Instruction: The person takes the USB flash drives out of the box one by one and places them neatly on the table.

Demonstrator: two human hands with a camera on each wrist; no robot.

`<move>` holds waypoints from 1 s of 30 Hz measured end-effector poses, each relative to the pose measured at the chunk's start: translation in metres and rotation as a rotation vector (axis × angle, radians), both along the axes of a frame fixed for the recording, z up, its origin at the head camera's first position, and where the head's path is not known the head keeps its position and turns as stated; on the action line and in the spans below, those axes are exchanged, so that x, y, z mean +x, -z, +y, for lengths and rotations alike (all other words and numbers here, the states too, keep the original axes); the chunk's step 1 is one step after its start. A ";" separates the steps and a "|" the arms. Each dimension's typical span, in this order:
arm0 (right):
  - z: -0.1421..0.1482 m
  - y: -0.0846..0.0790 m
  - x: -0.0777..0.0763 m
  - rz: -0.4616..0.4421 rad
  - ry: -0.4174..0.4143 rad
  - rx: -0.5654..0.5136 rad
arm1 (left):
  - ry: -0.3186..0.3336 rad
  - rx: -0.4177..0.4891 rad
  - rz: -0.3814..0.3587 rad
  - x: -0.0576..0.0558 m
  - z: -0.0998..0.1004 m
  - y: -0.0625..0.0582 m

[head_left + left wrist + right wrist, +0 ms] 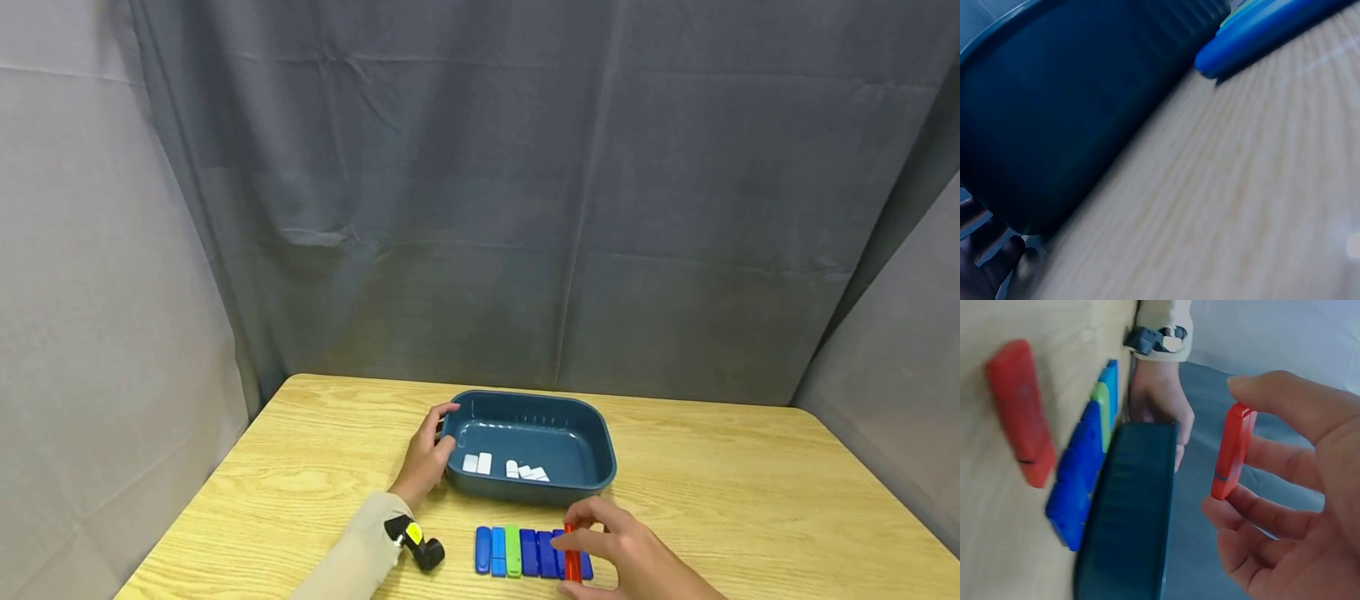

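My right hand (626, 550) pinches a red flat plastic stick (1232, 450) with a seam near one end, thumb on one end and fingers on the other. It hovers over the right end of a row of similar sticks: a blue one (483, 550), a light blue one (498, 552), a green one (513, 552) and several dark blue ones (529, 553). At the left end of a dark teal basin (525, 492), my left hand (423, 462) grips the rim. Small white blocks (484, 463) lie inside the basin, along its near side.
Another red stick (1021, 412) lies on the wooden table (750, 492) in the right wrist view. A grey curtain (480, 208) hangs behind the table, with lighter cloth (97, 292) at the left side. A small black camera (424, 552) sits on the left wrist.
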State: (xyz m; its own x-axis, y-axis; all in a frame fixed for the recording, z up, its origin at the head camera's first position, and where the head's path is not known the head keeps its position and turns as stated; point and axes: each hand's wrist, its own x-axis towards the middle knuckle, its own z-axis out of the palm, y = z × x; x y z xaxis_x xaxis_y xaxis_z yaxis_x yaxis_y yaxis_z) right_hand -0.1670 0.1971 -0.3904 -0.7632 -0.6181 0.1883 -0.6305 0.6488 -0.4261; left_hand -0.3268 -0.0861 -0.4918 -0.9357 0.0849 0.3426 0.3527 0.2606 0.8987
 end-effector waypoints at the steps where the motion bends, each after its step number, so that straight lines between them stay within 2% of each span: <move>1: 0.001 0.002 0.000 -0.029 -0.009 0.019 | 0.000 -0.002 0.005 0.000 0.000 0.000; 5: 0.001 0.010 -0.001 -0.101 -0.064 0.052 | -0.006 0.003 -0.002 0.000 -0.002 0.000; 11: -0.002 0.020 -0.002 -0.202 -0.059 0.079 | -0.006 0.000 -0.009 0.001 -0.002 0.001; 15: -0.004 0.028 -0.001 -0.159 -0.065 0.113 | 0.004 -0.008 -0.010 0.003 -0.001 -0.003; 20: -0.005 0.043 0.000 -0.059 -0.084 0.132 | 0.013 -0.001 -0.003 0.005 0.000 -0.004; 26: -0.005 0.054 -0.001 0.028 -0.109 0.158 | -0.004 0.004 -0.001 0.002 0.000 0.001; 30: -0.004 0.058 -0.003 0.049 -0.112 0.168 | -0.014 0.001 -0.007 0.002 0.000 0.001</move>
